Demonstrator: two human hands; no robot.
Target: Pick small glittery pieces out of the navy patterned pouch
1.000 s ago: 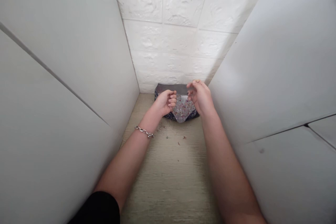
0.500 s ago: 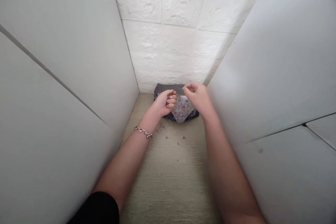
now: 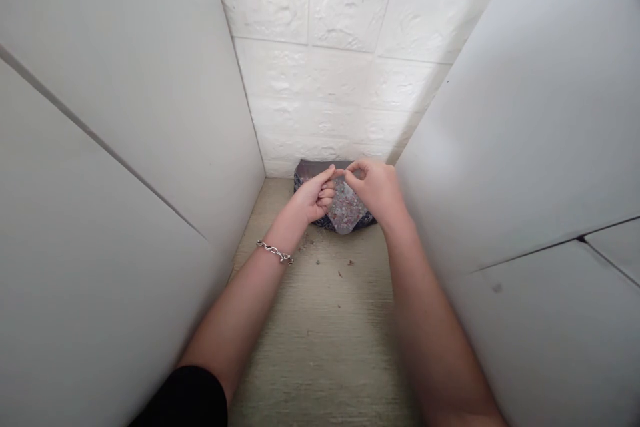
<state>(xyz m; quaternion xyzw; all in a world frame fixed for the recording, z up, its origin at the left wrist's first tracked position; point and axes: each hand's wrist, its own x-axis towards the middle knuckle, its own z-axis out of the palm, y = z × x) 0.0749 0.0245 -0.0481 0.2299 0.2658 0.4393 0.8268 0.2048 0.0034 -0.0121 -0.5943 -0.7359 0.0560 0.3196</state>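
A dark patterned container (image 3: 323,164) stands against the back wall, with a pale sheet or pouch of many small multicoloured beads (image 3: 346,207) in it. Over its left part is my left hand (image 3: 316,195), fingers curled and thumb and forefinger tips brought together toward the right. My right hand (image 3: 373,185) pinches with thumb and forefinger above the container's right side, its fingertips close to those of the left. Whatever sits between the fingertips is too small to make out. A silver chain bracelet (image 3: 275,251) circles my left wrist.
Pale panels rise on the left (image 3: 125,67) and the right (image 3: 540,100). Behind the container is a white brick-patterned wall (image 3: 345,73). Small reddish-brown bits (image 3: 351,262) lie scattered on the wood-grained surface (image 3: 325,347) in front of the container.
The left fingertips have extended up and right, toward the right hand. My right hand has shifted slightly left and down, narrowing the gap between them.
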